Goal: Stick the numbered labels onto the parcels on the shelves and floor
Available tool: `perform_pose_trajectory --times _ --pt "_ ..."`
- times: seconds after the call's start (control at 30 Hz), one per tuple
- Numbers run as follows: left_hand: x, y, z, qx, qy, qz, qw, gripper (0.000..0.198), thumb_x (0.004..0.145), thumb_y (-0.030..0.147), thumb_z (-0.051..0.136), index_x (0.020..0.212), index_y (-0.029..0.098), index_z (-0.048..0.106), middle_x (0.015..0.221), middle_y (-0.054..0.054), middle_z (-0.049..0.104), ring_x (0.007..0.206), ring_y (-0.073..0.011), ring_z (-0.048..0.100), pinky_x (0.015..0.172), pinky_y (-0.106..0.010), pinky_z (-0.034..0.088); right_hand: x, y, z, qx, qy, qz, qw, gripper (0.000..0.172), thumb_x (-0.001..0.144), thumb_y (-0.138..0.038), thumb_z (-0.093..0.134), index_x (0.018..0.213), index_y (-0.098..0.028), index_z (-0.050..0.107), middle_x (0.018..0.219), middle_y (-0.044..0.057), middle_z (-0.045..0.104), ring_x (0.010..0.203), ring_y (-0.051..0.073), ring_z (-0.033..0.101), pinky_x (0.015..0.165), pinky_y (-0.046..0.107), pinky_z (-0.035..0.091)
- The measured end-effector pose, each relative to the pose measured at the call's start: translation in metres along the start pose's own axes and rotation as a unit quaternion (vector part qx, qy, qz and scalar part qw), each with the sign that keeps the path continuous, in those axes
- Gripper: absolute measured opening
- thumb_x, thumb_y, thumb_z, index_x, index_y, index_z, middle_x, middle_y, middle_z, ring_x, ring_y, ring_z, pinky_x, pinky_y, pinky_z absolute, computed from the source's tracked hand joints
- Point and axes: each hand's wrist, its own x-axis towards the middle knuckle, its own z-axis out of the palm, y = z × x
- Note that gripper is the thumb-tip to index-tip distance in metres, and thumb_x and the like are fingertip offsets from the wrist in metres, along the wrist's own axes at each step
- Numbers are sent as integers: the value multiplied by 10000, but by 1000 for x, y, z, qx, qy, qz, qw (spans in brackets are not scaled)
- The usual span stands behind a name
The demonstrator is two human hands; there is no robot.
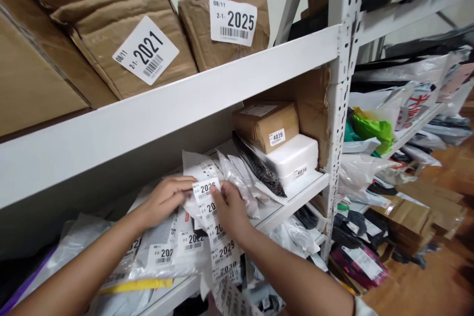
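Note:
A long strip of white barcode labels (pixel 225 252) with printed numbers such as 2029 hangs from my right hand (pixel 234 210). The right thumb presses on the strip's top label, and the lower end curls down past the shelf edge. My left hand (pixel 168 200) has its fingers together at the edge of a white plastic mailer bag (pixel 198 160), beside the top label. Part of that bag is hidden behind the strip and both hands. Below the left hand lie more clear and white mailers (pixel 163 261), some with number labels stuck on.
Boxes labelled 2021 (pixel 137 44) and 2025 (pixel 225 24) stand on the upper shelf, whose white beam (pixel 177 108) crosses above my hands. Box 4039 (pixel 266 126) rests on a white foam box (pixel 299 155). A metal post (pixel 338 108) separates another packed rack at right.

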Motion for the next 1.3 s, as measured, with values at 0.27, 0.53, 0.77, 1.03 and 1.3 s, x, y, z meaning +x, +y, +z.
perform_pose_trajectory --times 0.27,0.53,0.77,1.03,1.3 --pt "11 -9 10 -57 -7 -136 989 287 894 470 495 819 196 537 687 39 518 618 -123 463 563 -225 343 5 6 -9 -22 -29 6 999 426 859 -497 519 598 -208 346 569 -56 349 552 109 364 531 247 271" --pt "17 6 5 107 -15 -123 987 260 914 421 455 798 199 522 787 4 572 711 -163 520 654 -277 350 2 -3 -16 74 -57 57 994 444 800 -492 619 560 -199 386 509 -71 349 491 83 308 486 230 239" --pt "20 -1 5 139 -57 -103 983 230 884 384 493 758 195 524 787 -13 574 695 -167 534 657 -287 373 -43 -6 -46 251 -189 157 936 344 711 -449 754 830 -160 611 672 -8 592 597 129 537 591 255 412" --pt "62 27 -1 161 -114 68 978 630 732 129 624 1323 275 460 1296 -70 514 1176 -253 485 965 -339 376 -72 24 -106 257 -253 90 928 222 733 -221 779 801 -165 574 878 13 629 802 123 570 711 229 429" --pt "88 18 10 -88 -305 48 947 284 795 151 529 971 247 730 948 1 640 902 -163 589 822 -233 428 -45 18 -77 274 -94 62 955 223 821 -372 686 887 -179 595 760 -2 613 653 107 529 619 229 409"
